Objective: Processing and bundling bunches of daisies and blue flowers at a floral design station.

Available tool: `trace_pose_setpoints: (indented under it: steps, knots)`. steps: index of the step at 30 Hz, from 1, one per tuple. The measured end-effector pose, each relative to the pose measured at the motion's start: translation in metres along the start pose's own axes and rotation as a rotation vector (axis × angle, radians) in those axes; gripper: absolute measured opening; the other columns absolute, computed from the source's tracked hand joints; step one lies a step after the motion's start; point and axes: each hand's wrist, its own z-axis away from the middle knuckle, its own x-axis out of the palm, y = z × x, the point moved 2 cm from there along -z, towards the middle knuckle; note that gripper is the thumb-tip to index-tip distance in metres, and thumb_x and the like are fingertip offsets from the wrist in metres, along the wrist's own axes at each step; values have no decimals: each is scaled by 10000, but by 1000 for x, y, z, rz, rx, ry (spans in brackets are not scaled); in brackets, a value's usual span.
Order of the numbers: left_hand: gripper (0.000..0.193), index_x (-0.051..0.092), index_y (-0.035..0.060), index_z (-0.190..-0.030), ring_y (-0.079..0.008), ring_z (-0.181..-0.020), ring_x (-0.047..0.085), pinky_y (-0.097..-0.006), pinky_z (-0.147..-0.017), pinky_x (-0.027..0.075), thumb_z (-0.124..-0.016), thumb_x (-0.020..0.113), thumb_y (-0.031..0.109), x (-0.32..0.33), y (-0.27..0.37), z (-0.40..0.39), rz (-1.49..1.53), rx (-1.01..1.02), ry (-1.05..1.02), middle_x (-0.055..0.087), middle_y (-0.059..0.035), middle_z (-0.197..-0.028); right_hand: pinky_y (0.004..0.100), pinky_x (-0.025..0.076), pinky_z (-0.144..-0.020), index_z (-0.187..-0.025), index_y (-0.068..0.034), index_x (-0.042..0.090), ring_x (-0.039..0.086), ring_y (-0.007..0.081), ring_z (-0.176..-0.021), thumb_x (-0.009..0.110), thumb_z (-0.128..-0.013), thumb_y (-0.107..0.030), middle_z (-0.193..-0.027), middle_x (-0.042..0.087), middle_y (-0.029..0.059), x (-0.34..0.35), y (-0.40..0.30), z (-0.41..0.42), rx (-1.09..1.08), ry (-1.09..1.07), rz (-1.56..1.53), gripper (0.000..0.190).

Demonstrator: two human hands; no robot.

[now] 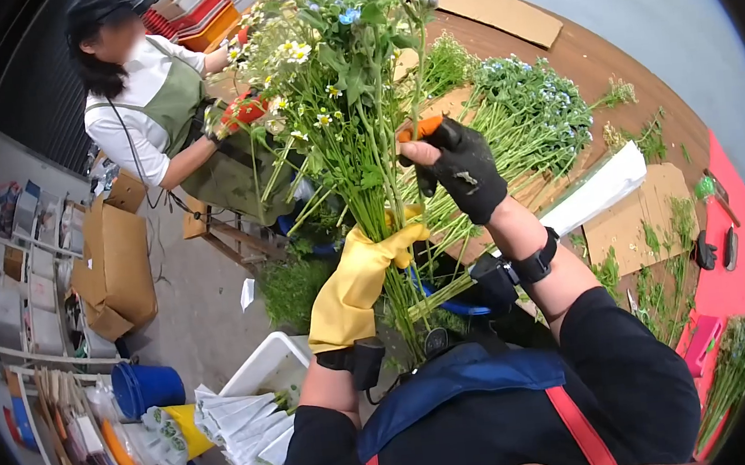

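A tall bunch of white daisy-like flowers [327, 112] and green stems stands upright before me. My left hand [384, 248], in a yellow rubber glove, is closed around its lower stems. At the bunch's right side is my right hand [453, 164], in a black glove with bare and orange-covered fingertips; its thumb and fingers pinch a leafy stem with blue flowers [418, 87]. Cut stems show below the yellow glove. Behind my right hand, a heap of blue-flowered stems [528, 103] lies on the brown table [599, 69].
A co-worker in a green apron [188, 102] handles flowers at the upper left. A white paper wrap [600, 187] and cardboard [654, 225] lie to the right. Wrapped bunches [247, 433] rest by a white tub [277, 356]; a blue bucket [149, 388] and carton [117, 270] stand left.
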Motion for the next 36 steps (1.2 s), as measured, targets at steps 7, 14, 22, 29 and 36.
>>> trace_pose_setpoints:
  steps: [7, 14, 22, 29, 36]
  knots:
    - [284, 685, 17, -1058, -69, -589, 532, -209, -543, 405, -838, 709, 196, 11, -4, -11, -53, -95, -56, 692, -45, -835, 249, 439, -576, -908, -25, 659, 547, 71, -642, 728, -822, -179, -733, 615, -1, 2, 1, -5, -15, 43, 65, 189]
    - [250, 715, 22, -980, -94, -634, 518, -240, -580, 397, -847, 674, 229, 9, 5, -10, -203, 21, 153, 614, -19, -786, 220, 477, -551, -1009, -18, 659, 590, 72, -612, 677, -874, -150, -791, 639, 17, 3, 11, -4, -12, -38, -264, 190]
    - [280, 665, -22, -1018, -81, -577, 463, -227, -595, 432, -859, 688, 207, -18, 3, -2, -73, 52, 187, 539, -15, -742, 287, 450, -453, -833, -69, 668, 565, 153, -513, 716, -824, -234, -712, 628, 34, -228, 201, -12, 132, 531, 363, 173]
    - [254, 652, -28, -988, -80, -545, 469, -219, -557, 426, -844, 679, 179, -31, 5, 20, 14, 57, 345, 571, -44, -766, 396, 526, -545, -681, -32, 643, 633, 227, -496, 614, -872, -372, -617, 645, 109, -279, 254, 4, 778, 706, 693, 391]
    - [263, 647, -34, -980, -85, -536, 466, -219, -553, 424, -839, 683, 185, -34, 5, 22, 18, 61, 330, 569, -51, -762, 349, 522, -484, -825, -37, 603, 639, 231, -563, 609, -915, -218, -694, 648, 105, -244, 213, 21, 530, 801, 238, 202]
